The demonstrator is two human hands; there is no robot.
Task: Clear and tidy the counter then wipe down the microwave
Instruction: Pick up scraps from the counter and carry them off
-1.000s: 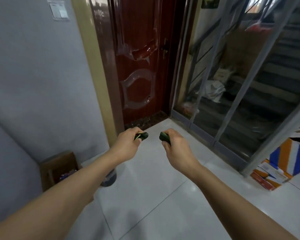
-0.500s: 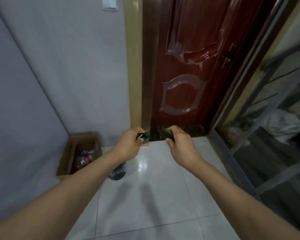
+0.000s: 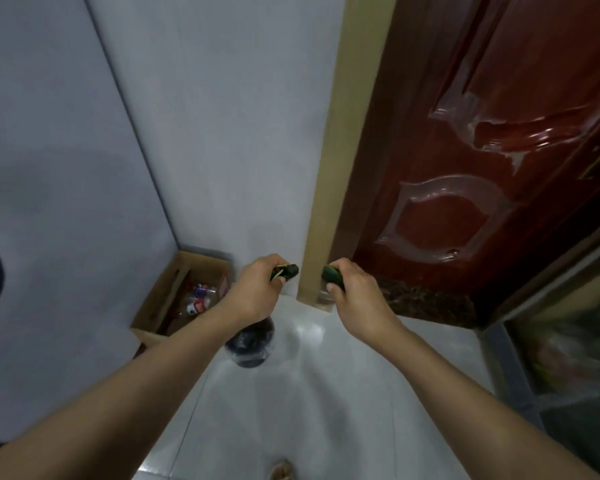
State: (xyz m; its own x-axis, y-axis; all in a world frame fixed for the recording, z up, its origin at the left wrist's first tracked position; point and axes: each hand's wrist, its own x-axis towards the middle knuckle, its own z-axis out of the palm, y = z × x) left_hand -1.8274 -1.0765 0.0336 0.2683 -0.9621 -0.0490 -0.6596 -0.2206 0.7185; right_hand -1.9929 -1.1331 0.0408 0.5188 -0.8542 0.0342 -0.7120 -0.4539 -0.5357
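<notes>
Ahead of me, filling the right of the head view, stands a dark red door (image 3: 482,140) with glossy raised panels, its tan frame (image 3: 329,188) running down to the pale tiled floor (image 3: 326,393). Left of the frame I see grey walls (image 3: 205,133) meeting in a corner, and at the foot of that corner sits an open cardboard box (image 3: 160,299) with some small colourful litter inside; I can't make out what the pieces are. Just right of the box, on the tiles and partly hidden under my left forearm, is a dark round bag or container (image 3: 250,344), too blurred to name.

Both arms reach forward and slightly inward, forearms bare, wrists level, hands side by side but apart in front of the frame's base. My left hand (image 3: 257,292) is turned knuckles up, fingers curled round a small dark green piece (image 3: 286,271) whose end pokes out toward the right. My right hand (image 3: 355,292) mirrors it, thumb on the near side, fingers wrapped round a second dark green piece (image 3: 331,275) that points left. The two pieces do not touch. At the bottom edge, on the floor, I can see a small brownish shape (image 3: 283,469), unclear
</notes>
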